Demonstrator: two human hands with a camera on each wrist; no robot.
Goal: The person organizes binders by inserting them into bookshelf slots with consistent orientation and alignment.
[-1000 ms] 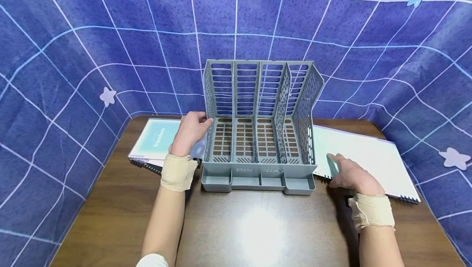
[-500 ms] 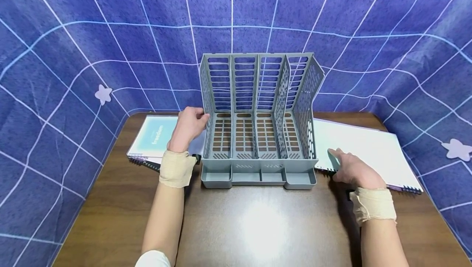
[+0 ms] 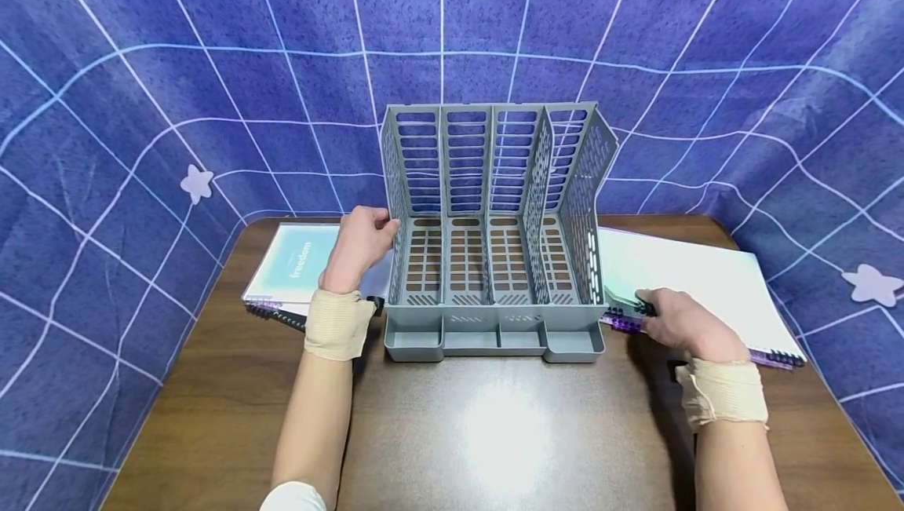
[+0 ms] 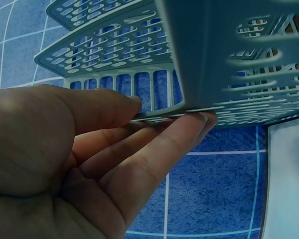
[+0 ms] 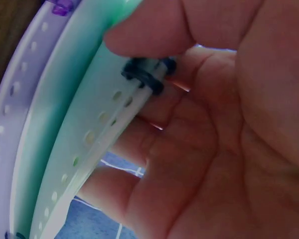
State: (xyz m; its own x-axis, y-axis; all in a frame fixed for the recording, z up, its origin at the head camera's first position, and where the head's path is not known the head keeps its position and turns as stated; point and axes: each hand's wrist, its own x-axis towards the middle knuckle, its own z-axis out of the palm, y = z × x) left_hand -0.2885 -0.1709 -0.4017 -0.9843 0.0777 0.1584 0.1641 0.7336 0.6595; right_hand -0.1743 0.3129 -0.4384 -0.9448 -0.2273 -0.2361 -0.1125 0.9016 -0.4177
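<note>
A grey file organizer (image 3: 466,317) with upright slotted dividers stands at the back middle of the table. My left hand (image 3: 360,246) pinches the edge of its left wall; in the left wrist view the thumb lies on one side of that edge and the fingers on the other. To the right, my right hand (image 3: 688,326) holds the bound edge of a white spiral notebook (image 3: 695,271). The right wrist view shows thumb and fingers around this notebook's punched edge (image 5: 102,117) and black rings, with a purple-edged notebook (image 5: 12,94) beneath.
Left of the organizer lies a stack of spiral notebooks, the top one a pale blue notebook (image 3: 300,260) reading "freedom". Small trays (image 3: 413,341) run along the organizer's front. A blue curtain (image 3: 282,103) with a white grid hangs behind the brown table (image 3: 205,385).
My right fingers have closed on the white notebook's bound edge and raised it, baring purple rings below. The left hand keeps its hold. The head view has tilted slightly.
</note>
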